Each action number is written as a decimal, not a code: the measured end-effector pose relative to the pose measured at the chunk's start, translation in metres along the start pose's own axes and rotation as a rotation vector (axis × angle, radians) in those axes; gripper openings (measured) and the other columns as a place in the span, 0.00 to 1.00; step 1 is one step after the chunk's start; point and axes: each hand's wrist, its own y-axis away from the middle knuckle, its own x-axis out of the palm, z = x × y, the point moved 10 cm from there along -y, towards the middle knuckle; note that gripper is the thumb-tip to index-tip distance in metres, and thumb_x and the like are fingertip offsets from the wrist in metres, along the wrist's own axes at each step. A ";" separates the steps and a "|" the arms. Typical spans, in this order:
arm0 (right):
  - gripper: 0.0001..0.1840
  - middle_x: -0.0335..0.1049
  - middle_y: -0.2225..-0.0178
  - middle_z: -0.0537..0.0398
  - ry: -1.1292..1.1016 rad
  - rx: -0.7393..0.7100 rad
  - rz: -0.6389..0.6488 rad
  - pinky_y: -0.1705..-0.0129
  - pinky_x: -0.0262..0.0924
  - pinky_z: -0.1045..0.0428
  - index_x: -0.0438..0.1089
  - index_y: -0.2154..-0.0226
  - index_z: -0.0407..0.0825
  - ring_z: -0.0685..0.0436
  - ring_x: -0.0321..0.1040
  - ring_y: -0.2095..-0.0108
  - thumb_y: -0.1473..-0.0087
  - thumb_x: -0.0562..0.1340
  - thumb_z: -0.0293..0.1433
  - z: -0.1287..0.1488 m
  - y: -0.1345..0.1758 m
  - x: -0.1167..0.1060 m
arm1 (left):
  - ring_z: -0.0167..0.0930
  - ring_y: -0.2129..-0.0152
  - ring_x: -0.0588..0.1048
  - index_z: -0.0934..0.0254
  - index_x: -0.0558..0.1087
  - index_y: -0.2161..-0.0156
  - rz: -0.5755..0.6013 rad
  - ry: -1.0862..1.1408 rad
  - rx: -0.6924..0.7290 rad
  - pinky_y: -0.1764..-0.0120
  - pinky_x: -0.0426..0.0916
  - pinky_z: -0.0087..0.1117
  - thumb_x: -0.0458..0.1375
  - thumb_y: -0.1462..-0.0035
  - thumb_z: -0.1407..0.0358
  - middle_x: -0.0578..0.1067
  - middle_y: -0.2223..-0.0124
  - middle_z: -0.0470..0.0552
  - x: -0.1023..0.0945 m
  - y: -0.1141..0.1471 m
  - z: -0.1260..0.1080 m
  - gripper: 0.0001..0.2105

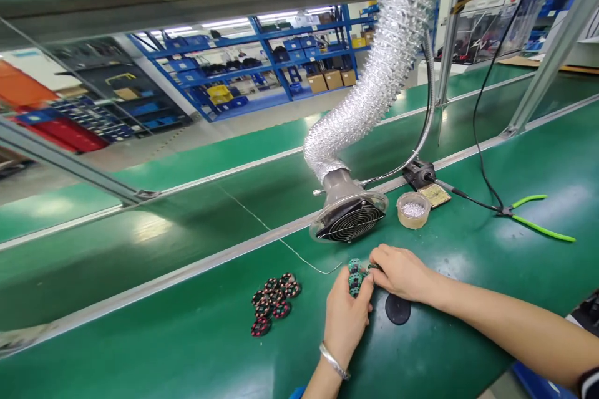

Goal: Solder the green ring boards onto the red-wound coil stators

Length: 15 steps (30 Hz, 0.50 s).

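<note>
Two bare hands meet over a green surface (187,343), working at small green circuit boards (354,277).
The boards sit between the left hand (345,315)'s closed thumb and fingers, which grip them; the right hand (400,271), just to their right, curls its fingertips nearly together, its exact hold unclear. Below it lies a black disc (397,310); round parts (276,297) lie left of both.

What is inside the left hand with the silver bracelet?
The left hand holds small, round green circuit boards; anything deeper inside its grip is covered, so it cannot be seen.
</note>
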 end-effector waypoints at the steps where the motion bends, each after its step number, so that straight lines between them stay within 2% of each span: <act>1: 0.10 0.69 0.61 0.53 0.020 -0.018 -0.009 0.59 0.67 0.46 0.68 0.59 0.44 0.45 0.69 0.61 0.39 0.61 0.35 0.003 0.000 -0.003 | 0.25 0.93 0.63 0.63 0.65 0.59 -0.018 -0.019 0.012 0.89 0.55 0.22 0.57 0.48 0.50 0.66 0.85 0.37 -0.003 0.000 -0.003 0.18; 3: 0.09 0.69 0.61 0.51 0.050 -0.056 -0.027 0.57 0.66 0.45 0.68 0.60 0.44 0.42 0.68 0.59 0.41 0.61 0.33 0.010 0.000 -0.009 | 0.25 0.93 0.64 0.63 0.64 0.57 -0.054 -0.036 0.032 0.88 0.57 0.23 0.57 0.49 0.49 0.67 0.83 0.37 -0.008 0.000 -0.007 0.21; 5: 0.08 0.71 0.62 0.49 0.069 -0.085 -0.049 0.56 0.64 0.44 0.69 0.60 0.44 0.40 0.68 0.59 0.42 0.60 0.31 0.016 0.000 -0.015 | 0.26 0.91 0.65 0.63 0.65 0.58 -0.058 -0.033 0.060 0.88 0.59 0.24 0.56 0.48 0.48 0.68 0.82 0.39 -0.010 0.002 -0.009 0.21; 9: 0.15 0.73 0.57 0.47 0.073 -0.108 -0.094 0.54 0.62 0.48 0.65 0.53 0.44 0.41 0.68 0.55 0.39 0.57 0.36 0.023 -0.001 -0.022 | 0.26 0.90 0.66 0.62 0.66 0.71 0.069 -0.019 0.142 0.85 0.62 0.25 0.52 0.45 0.46 0.70 0.83 0.43 0.001 0.004 -0.012 0.20; 10: 0.15 0.73 0.56 0.50 0.065 -0.127 -0.086 0.55 0.63 0.52 0.65 0.53 0.46 0.44 0.69 0.55 0.39 0.59 0.38 0.024 -0.001 -0.020 | 0.27 0.89 0.67 0.63 0.67 0.72 0.097 -0.008 0.152 0.84 0.64 0.26 0.53 0.46 0.45 0.71 0.83 0.44 0.004 0.004 -0.011 0.21; 12: 0.11 0.75 0.62 0.57 0.063 -0.152 -0.056 0.62 0.63 0.55 0.68 0.59 0.50 0.47 0.72 0.60 0.40 0.59 0.40 0.025 -0.003 -0.015 | 0.29 0.87 0.70 0.64 0.70 0.71 0.115 0.011 0.139 0.81 0.67 0.28 0.56 0.50 0.43 0.73 0.82 0.46 0.005 0.002 -0.007 0.22; 15: 0.12 0.76 0.66 0.54 0.077 -0.142 -0.035 0.69 0.61 0.54 0.68 0.65 0.48 0.43 0.73 0.65 0.39 0.58 0.40 0.022 -0.004 -0.011 | 0.30 0.86 0.70 0.64 0.71 0.72 0.148 0.037 0.033 0.82 0.68 0.29 0.57 0.55 0.39 0.73 0.81 0.48 0.011 -0.001 0.004 0.26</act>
